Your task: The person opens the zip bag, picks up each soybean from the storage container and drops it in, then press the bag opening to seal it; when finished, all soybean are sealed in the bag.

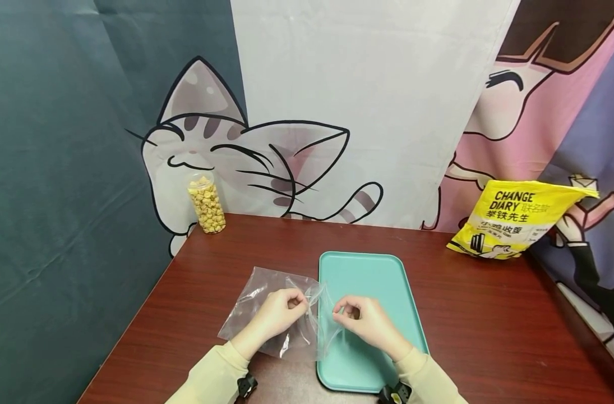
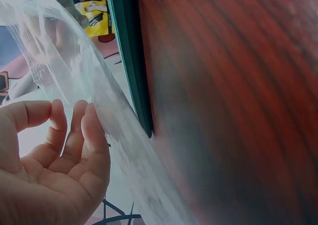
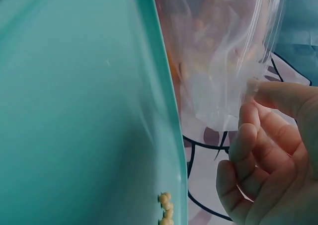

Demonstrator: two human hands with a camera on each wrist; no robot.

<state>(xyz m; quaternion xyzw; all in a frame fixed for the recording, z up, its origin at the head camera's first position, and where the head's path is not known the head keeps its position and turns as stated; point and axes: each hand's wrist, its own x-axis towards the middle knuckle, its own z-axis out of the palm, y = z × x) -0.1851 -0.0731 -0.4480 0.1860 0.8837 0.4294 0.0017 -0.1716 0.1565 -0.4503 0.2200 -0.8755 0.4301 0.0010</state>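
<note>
A clear plastic bag (image 1: 253, 294) lies flat on the table at its left part, its right end lifted over the near left side of a turquoise tray (image 1: 369, 275). My left hand (image 1: 278, 314) pinches the bag's lifted end between thumb and fingertips. Opposite it, above the tray, my right hand (image 1: 369, 324) pinches the bag's right edge. In the right wrist view the thumb and index finger meet at the edge of the bag (image 3: 218, 61), the other fingers curled loosely below. The left wrist view shows the left fingertips against the creased film (image 2: 99, 76).
A clear jar of popcorn (image 1: 208, 207) stands at the table's back left corner. At the back right sits a yellow snack bag (image 1: 513, 219). Small pale yellow pieces (image 3: 166, 207) show near the tray's edge in the right wrist view. Printed cloth hangs behind the brown table (image 1: 463, 314).
</note>
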